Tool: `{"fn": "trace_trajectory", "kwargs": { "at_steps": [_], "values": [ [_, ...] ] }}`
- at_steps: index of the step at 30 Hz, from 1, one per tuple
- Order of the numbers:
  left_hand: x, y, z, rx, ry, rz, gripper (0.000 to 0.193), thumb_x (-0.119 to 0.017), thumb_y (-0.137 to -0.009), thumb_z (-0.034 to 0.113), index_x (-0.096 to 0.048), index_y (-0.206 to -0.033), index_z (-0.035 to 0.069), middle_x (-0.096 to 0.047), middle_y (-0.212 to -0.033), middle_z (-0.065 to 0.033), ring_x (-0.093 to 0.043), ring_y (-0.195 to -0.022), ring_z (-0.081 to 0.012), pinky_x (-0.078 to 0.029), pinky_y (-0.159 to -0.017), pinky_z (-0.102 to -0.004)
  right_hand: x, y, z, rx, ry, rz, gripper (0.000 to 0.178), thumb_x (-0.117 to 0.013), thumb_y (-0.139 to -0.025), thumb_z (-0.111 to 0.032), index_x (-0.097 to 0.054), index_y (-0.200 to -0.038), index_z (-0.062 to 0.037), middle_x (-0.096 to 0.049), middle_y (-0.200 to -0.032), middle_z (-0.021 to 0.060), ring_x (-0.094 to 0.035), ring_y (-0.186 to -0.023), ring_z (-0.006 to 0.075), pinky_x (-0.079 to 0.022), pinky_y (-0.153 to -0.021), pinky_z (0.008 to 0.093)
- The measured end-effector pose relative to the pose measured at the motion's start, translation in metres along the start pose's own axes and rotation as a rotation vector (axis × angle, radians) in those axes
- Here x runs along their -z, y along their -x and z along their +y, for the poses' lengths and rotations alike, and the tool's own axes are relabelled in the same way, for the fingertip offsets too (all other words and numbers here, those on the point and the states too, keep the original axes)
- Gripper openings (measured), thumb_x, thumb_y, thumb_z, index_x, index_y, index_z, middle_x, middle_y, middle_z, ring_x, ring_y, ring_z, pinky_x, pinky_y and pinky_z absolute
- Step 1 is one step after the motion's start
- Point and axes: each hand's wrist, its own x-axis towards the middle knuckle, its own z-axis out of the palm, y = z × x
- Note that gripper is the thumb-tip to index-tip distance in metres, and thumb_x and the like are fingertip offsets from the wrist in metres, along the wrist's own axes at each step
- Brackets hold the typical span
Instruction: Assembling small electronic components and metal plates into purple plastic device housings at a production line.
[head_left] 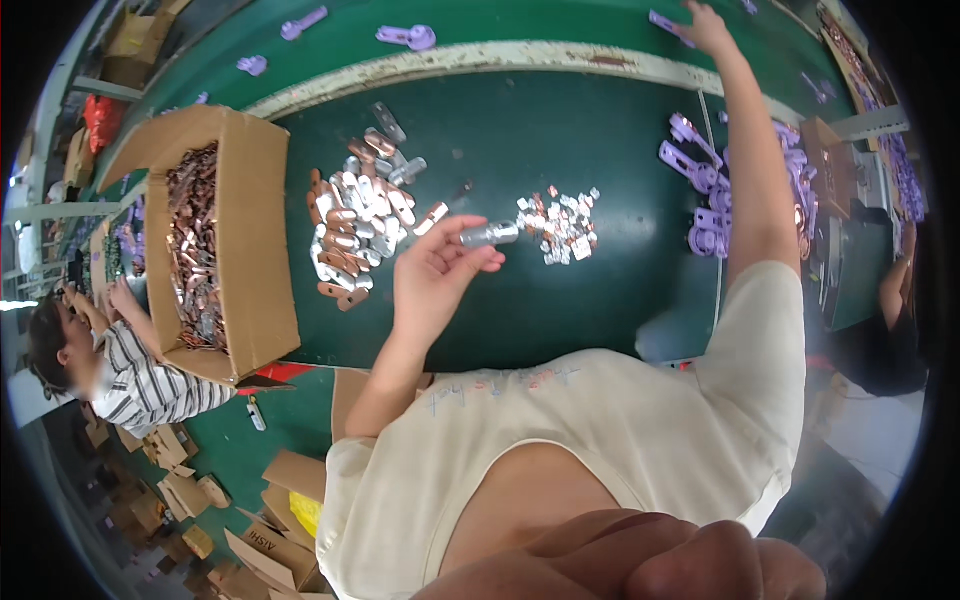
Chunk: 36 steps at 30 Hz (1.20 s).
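My left hand [437, 277] is above the middle of the dark green table, pinching a shiny metal plate [490, 234] with a rounded end between thumb and fingers. To its left lies a heap of similar silver and copper-coloured plates [350, 225]. Small silver and copper bits [560, 228] are scattered just right of the held plate. My right arm stretches far over the ledge. At the top edge my right hand [710, 30] has its fingers apart beside a purple plastic part [668, 27] on the green belt; whether they touch is unclear.
A cardboard box [258, 240] full of small metal pieces stands at the left. Purple plastic parts with round ends [708, 215] are piled at the right. A pale ledge [480, 62] separates table and belt, where more purple parts [408, 38] lie. People work on both sides.
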Motion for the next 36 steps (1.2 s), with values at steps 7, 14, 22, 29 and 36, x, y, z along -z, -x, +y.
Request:
{"fn": "trace_trajectory", "kwargs": {
  "at_steps": [7, 14, 22, 29, 36],
  "values": [
    [0.000, 0.007, 0.003, -0.095, 0.013, 0.117, 0.025, -0.057, -0.082, -0.008, -0.052, -0.107, -0.007, -0.061, -0.083, -0.0095, -0.065, -0.078, -0.0170, -0.051, -0.070, -0.0232, 0.043, 0.030, -0.108, -0.099, -0.847, -0.439, 0.030, -0.060, -0.084, -0.022, -0.057, -0.110, -0.0058, -0.059, -0.095, 0.0083, -0.057, -0.091, 0.0177, -0.048, -0.076, 0.0290],
    [-0.002, 0.003, 0.021, -0.223, 0.125, 0.074, 0.029, -0.057, -0.078, -0.013, -0.051, -0.107, -0.010, -0.062, -0.094, -0.0166, -0.065, -0.080, -0.0219, -0.055, -0.072, -0.0283, 0.202, 0.180, -0.273, 0.387, -1.244, -0.247, 0.034, -0.066, -0.075, -0.005, -0.057, -0.107, 0.0011, -0.056, -0.103, 0.0122, -0.052, -0.098, 0.0207, -0.042, -0.082, 0.0281],
    [-0.012, 0.014, 0.030, -0.182, 0.055, -0.089, 0.035, -0.049, -0.076, -0.016, -0.050, -0.111, -0.010, -0.059, -0.103, -0.0160, -0.063, -0.090, -0.0209, -0.053, -0.080, -0.0291, 0.230, 0.215, -0.301, 0.583, -0.928, -0.079, 0.032, -0.071, -0.068, -0.002, -0.059, -0.097, 0.0037, -0.057, -0.095, 0.0178, -0.057, -0.084, 0.0274, -0.047, -0.069, 0.0312],
    [-0.012, 0.021, 0.029, -0.160, 0.100, -0.024, 0.027, -0.055, -0.076, -0.011, -0.054, -0.103, -0.008, -0.065, -0.091, -0.0127, -0.065, -0.084, -0.0165, -0.054, -0.075, -0.0258, 0.231, 0.216, -0.306, 0.642, -0.891, -0.092, 0.032, -0.071, -0.068, 0.000, -0.059, -0.097, 0.0039, -0.056, -0.094, 0.0176, -0.057, -0.083, 0.0275, -0.047, -0.068, 0.0315],
    [-0.010, 0.016, 0.026, -0.027, 0.177, -0.095, 0.025, -0.057, -0.081, -0.008, -0.053, -0.105, -0.009, -0.061, -0.096, -0.0143, -0.063, -0.086, -0.0184, -0.053, -0.075, -0.0268, 0.227, 0.218, -0.304, 0.639, -0.910, -0.133, 0.029, -0.069, -0.068, 0.004, -0.059, -0.095, 0.0035, -0.056, -0.095, 0.0165, -0.056, -0.083, 0.0261, -0.047, -0.069, 0.0302]
  ]
}}
